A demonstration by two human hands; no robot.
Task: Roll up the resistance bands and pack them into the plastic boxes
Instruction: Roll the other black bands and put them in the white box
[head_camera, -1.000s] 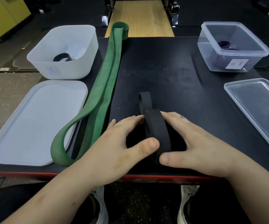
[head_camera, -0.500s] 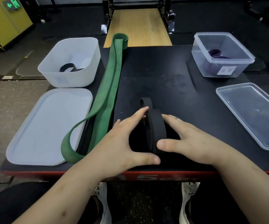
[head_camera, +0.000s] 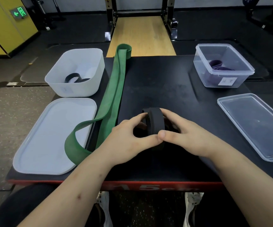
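A black resistance band, rolled into a thick coil, stands on edge on the black table near its front. My left hand grips the coil from the left and my right hand grips it from the right, thumbs meeting in front of it. A long green band lies unrolled up the table's left side, its near end looped over a white lid. The white box at the back left holds a rolled black band. A purple band lies in the clear box at the back right.
The white lid lies flat at the front left, under the green loop. A clear lid lies at the right edge. The table's red front edge is just above my knees. A wooden platform extends beyond the table.
The black band's loose tail has been wound in, so the coil is thicker and sits a little further from me. My thumbs have come together in front of it.
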